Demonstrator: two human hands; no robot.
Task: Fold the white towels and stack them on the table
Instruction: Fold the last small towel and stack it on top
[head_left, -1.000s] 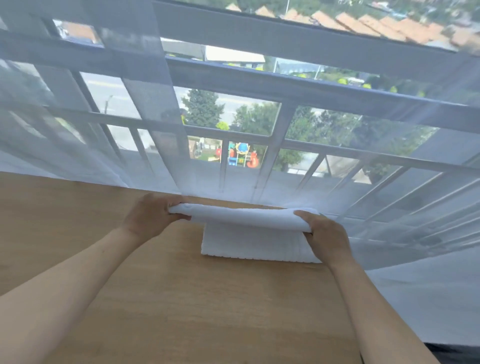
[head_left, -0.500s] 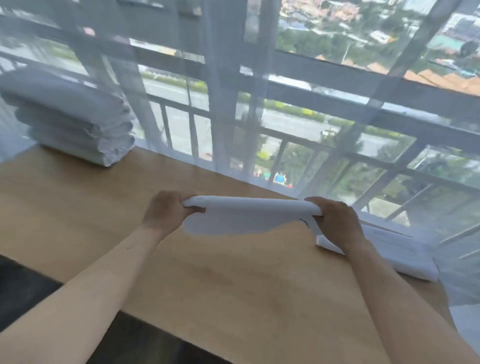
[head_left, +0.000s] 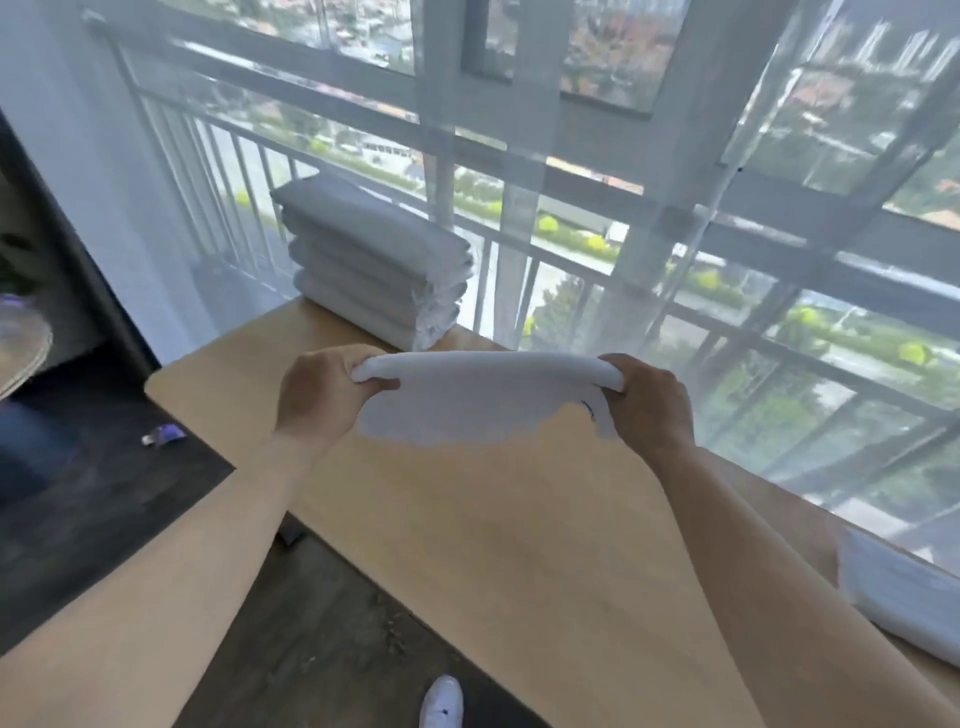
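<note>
Tabletop (head_left: 519, 545): wooden, along the window. Stack (head_left: 374, 260): folded white towels, at its far left end. Towel (head_left: 483, 395): folded, held above the tabletop, long axis left to right, folded edge uppermost. Left hand (head_left: 322, 400) and right hand (head_left: 649, 410): each gripped one end.

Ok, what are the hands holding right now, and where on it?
A folded white towel, held above the table. The left hand grips its left end and the right hand grips its right end, along the folded top edge.
</note>
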